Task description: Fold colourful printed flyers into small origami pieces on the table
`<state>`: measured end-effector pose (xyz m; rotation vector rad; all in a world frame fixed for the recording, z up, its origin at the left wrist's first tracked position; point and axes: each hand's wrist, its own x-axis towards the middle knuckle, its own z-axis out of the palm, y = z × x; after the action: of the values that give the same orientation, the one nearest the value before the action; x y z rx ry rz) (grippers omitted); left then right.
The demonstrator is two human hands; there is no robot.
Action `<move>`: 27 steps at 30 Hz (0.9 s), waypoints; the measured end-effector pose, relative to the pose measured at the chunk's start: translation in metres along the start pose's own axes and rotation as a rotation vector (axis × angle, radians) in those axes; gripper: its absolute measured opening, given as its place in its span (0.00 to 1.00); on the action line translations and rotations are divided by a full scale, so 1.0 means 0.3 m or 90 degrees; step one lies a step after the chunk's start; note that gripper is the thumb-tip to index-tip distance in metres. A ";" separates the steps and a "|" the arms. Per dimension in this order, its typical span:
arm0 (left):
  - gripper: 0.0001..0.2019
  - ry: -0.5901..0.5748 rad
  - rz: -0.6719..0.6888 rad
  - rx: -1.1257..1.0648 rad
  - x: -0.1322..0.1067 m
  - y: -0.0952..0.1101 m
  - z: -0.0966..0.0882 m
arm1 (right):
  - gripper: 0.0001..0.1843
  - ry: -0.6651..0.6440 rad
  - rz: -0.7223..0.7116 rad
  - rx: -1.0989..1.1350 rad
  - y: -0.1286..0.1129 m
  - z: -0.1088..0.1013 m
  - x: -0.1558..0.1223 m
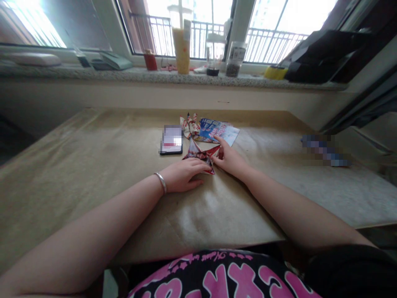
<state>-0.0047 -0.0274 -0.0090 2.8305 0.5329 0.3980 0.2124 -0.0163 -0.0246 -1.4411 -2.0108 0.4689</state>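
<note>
A folded piece of red, white and dark printed paper (198, 154) lies on the brown table (93, 165) in front of me. My left hand (182, 174), a silver bangle on its wrist, rests palm down on the paper's near left side with fingers stretched flat. My right hand (228, 159) touches the paper's right edge, its fingers pressing the fold and the index finger pointing up. Just behind lie a finished folded paper shape (190, 125) and a blue printed leaflet (217, 131).
A black phone (171, 141) lies left of the papers. A blurred object (324, 150) sits at the table's right. On the stone windowsill (124, 75) stand a tall yellow container (181, 49), jars (235, 58), a red cup (150, 60) and a black device (322, 58).
</note>
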 end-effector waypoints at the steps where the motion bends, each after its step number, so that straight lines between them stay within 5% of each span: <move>1: 0.18 0.001 0.003 0.001 0.000 0.000 0.000 | 0.40 -0.006 0.001 0.029 0.007 0.002 0.003; 13: 0.13 0.095 -0.024 0.106 0.003 0.011 0.008 | 0.43 0.006 -0.103 -0.001 -0.002 -0.018 -0.011; 17: 0.25 0.161 -0.047 0.096 -0.009 -0.003 0.027 | 0.44 -0.011 -0.132 -0.017 -0.017 -0.029 -0.019; 27: 0.49 0.167 -0.089 0.181 -0.016 -0.012 0.021 | 0.43 -0.051 -0.229 0.027 -0.034 -0.037 -0.032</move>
<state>-0.0081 -0.0271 -0.0168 3.0002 0.8993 0.7241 0.2145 -0.0295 -0.0129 -1.0171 -2.2482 0.4146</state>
